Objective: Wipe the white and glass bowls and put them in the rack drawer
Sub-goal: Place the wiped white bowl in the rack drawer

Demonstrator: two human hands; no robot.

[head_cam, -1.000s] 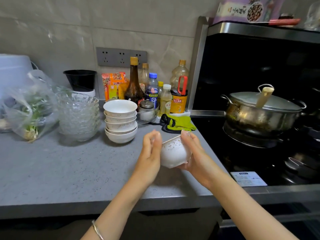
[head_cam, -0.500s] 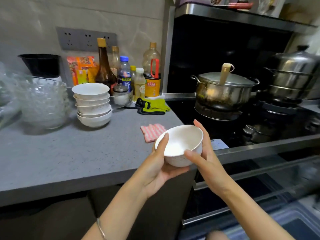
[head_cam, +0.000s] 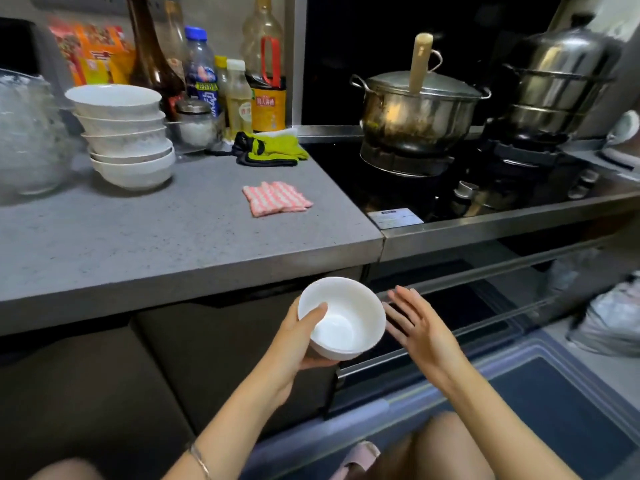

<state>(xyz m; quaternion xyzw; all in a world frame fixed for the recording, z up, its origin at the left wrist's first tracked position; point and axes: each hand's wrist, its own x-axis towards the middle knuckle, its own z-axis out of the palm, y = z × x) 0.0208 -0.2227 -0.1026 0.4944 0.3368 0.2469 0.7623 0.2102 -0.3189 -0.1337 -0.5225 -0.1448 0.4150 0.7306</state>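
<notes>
My left hand (head_cam: 294, 337) grips a white bowl (head_cam: 341, 318) from below, thumb over its rim, held below the counter edge in front of the dark cabinet front. My right hand (head_cam: 419, 330) is just right of the bowl, fingers straight and spread, not touching it. A stack of several white bowls (head_cam: 124, 133) stands at the back left of the grey counter (head_cam: 138, 244). Stacked glass bowls (head_cam: 27, 133) sit at the far left. A pink checked cloth (head_cam: 275, 198) lies on the counter near the stove. The closed drawer front (head_cam: 450, 306) under the stove shows behind my right hand.
Bottles and a jar (head_cam: 207, 88) line the wall behind the bowls, with green gloves (head_cam: 270, 148) beside them. A lidded steel pot (head_cam: 415, 109) and a steamer (head_cam: 557, 81) stand on the black stove. A blue mat (head_cam: 554, 410) covers the floor by my knees.
The bowl went down from counter height to below the counter edge. My right hand let go of it and now hovers beside it. The view dropped lower and turned right.
</notes>
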